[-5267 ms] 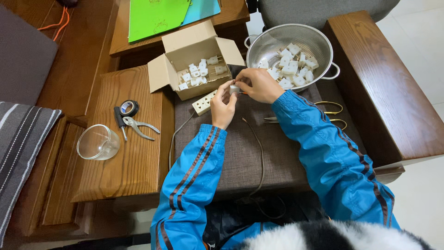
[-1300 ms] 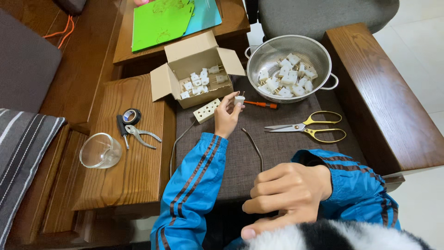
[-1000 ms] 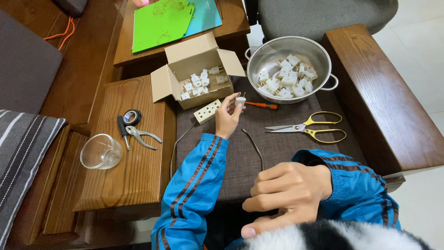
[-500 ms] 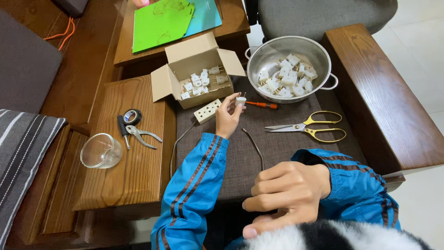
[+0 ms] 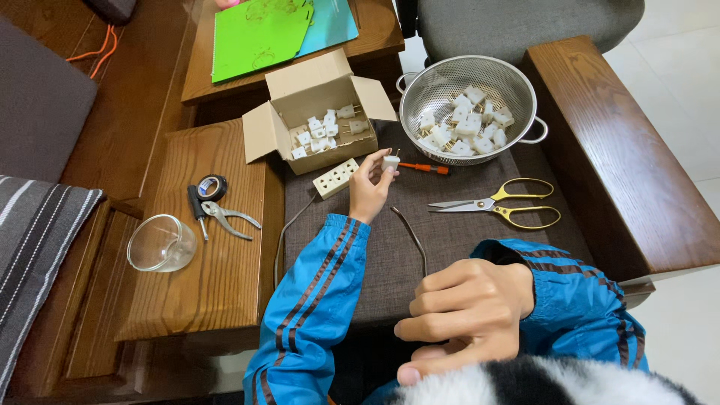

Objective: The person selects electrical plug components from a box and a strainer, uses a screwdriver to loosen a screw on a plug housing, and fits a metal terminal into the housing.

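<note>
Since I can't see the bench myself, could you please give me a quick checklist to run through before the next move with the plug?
1. White plug gripped in left hand: ok.
2. Right hand free, holding nothing: ok.
3. Orange-handled screwdriver within reach beside the plug: ok.
4. Scissors lying flat, clear of both hands: ok.
5. Cable seated in the plug: cannot tell.
6. Colander and cardboard box both stocked with plugs: ok.
</note>
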